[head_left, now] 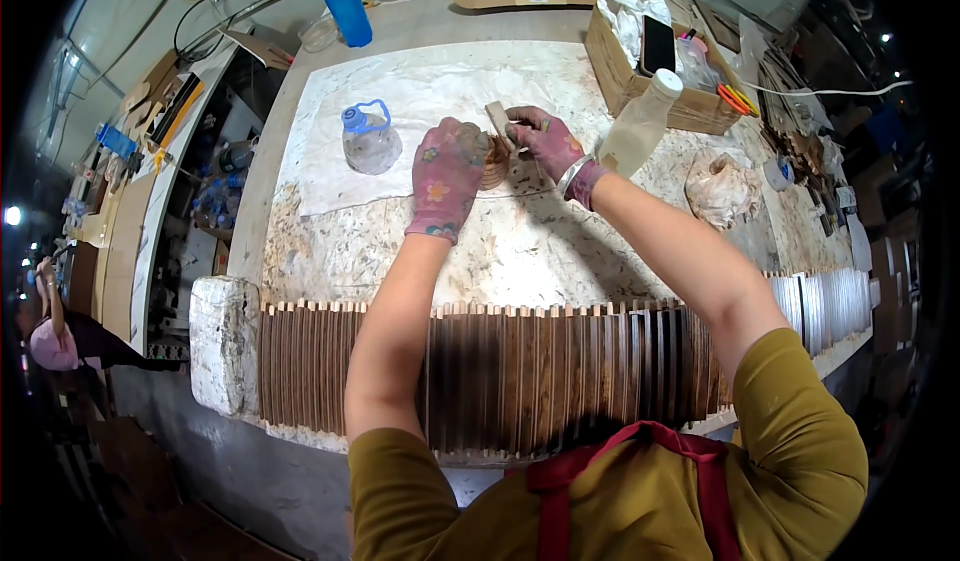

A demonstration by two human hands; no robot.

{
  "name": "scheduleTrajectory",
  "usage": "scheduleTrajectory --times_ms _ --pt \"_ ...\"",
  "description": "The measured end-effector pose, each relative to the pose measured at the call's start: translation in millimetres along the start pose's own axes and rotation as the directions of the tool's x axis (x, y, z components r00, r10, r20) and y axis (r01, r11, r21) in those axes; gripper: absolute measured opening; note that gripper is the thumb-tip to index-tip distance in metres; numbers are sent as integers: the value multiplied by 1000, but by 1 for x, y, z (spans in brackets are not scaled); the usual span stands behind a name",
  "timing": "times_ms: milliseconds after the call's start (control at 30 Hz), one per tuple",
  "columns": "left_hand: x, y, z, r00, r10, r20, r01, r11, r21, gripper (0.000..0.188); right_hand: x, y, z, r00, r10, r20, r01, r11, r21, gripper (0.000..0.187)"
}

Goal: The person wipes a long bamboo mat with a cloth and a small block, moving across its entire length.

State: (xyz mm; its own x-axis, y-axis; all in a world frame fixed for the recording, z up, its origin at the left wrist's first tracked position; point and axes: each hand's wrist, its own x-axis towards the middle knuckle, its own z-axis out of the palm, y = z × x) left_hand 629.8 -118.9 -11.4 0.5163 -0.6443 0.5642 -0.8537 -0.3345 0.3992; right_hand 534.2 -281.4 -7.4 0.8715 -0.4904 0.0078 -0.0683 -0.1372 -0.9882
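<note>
Both my hands wear pink flower-patterned gloves and meet over the far middle of the worktable. My left hand [447,173] curls its fingers around the rim of a small round brown piece [494,168] with ribbed sides; its far part is hidden by the fingers. Pinched in my right hand [548,147] is a flat, pale grey-beige strip [498,123], tilted just above the brown piece. To the left stands a clear plastic bottle [371,149] with a blue handled cap. A milky bottle with a white lid [642,123] leans in view right of my right wrist.
Nearest me, a long row of dark wooden slats [540,371] runs along the table edge, beside a white foam block [224,346]. A wooden box [690,109] with a phone and pens sits far right, near a crumpled bag [722,189]. A blue tumbler [346,11] stands far left.
</note>
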Motion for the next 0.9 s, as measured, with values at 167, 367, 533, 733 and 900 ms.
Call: scheduleTrajectory --times_ms 167,367,533,733,900 --pt "3 2 -5 996 35 -79 -28 995 93 21 -9 8 1 993 117 29 -119 989 85 41" --pt "2 -10 0 993 86 -79 -76 989 127 25 -13 13 7 993 114 35 -117 989 93 41" --pt "2 -6 0 1000 -28 6 29 998 -58 28 -3 0 13 999 47 -10 -47 998 -42 40" --pt "1 6 -11 992 122 -20 -122 992 33 19 10 -13 -2 975 219 46 -223 930 293 39" --pt "7 -7 -12 990 138 2 -137 982 133 14 -5 -10 -20 918 299 259 -394 628 671 30"
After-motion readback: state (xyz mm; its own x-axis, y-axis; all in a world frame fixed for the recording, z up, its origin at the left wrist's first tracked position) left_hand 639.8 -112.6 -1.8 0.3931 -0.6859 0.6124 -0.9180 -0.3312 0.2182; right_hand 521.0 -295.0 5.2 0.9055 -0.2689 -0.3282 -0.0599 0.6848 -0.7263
